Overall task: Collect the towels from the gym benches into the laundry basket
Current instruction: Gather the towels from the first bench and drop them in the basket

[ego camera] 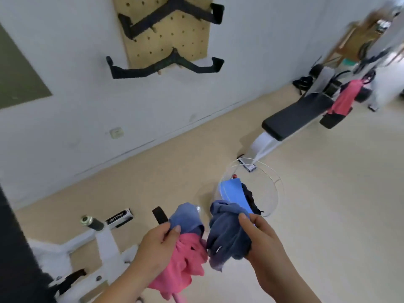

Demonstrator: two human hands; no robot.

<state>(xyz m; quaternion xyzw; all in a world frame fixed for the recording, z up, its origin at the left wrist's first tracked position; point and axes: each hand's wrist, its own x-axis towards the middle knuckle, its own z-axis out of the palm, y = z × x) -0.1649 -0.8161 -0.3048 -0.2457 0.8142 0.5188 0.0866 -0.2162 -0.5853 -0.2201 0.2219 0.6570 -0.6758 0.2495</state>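
- Beige floor (328,215) fills the right and lower view; a white wall (76,106) runs along the left and top.
- Wooden pegboard (166,33) on the wall, with black bent handles (166,64) hung across it.
- White-framed exercise machine (105,243) at lower left, with a black grip and metal end cap sticking out of its post.
- Weight bench, black pad (295,119) on a white frame, sits far right by the wall.
- Pink towel on bench (346,98) hangs at the far end of that bench, well apart from the person.
- Clear round laundry basket (273,193) stands on the floor just ahead of the hands, near the foot of the bench.
- In the basket: a bright blue towel (235,194) draped against the near-left wall, with dark fabric (251,197) just behind it.
- Left hand (157,243) is clamped around a pink towel (185,259) bunched with a lighter blue towel (185,217); the pink one hangs below the fist.
- Right hand (260,235) is closed around a navy towel (227,235), thumb pressed on top; the towel is held in the air, just short of the basket rim.
- The two bundles touch between the hands.
- Small white wall outlet (116,132) sits low on the wall.
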